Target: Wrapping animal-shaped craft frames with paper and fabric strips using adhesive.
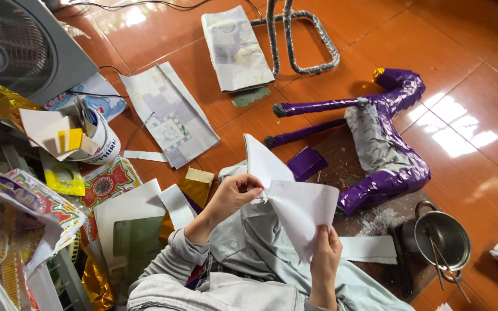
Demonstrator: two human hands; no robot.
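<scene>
Head view looks down on a tiled floor, starting far left with a grey fan and a stack of bright printed paper beside it. Just right of that stands a white cup stuffed with paper scraps, and a yellow card lies below it. Moving along, two flat grey-patterned sheets rest on the tiles, one nearer the fan, one higher up by a metal frame. At centre, over the person's grey-clad lap, the left hand pinches the upper fold of a white sheet of paper, fingers closed tight on its crease. The right hand grips the lower edge of the same sheet, thumb pressed on top, fingers curled behind. The paper is held up between both hands, bent into a peak. Further right, a paper horse figure wrapped in shiny purple foil lies on its side, legs pointing left. A white paper strip lies below it, and a small metal pot with sticks inside sits at far right.
</scene>
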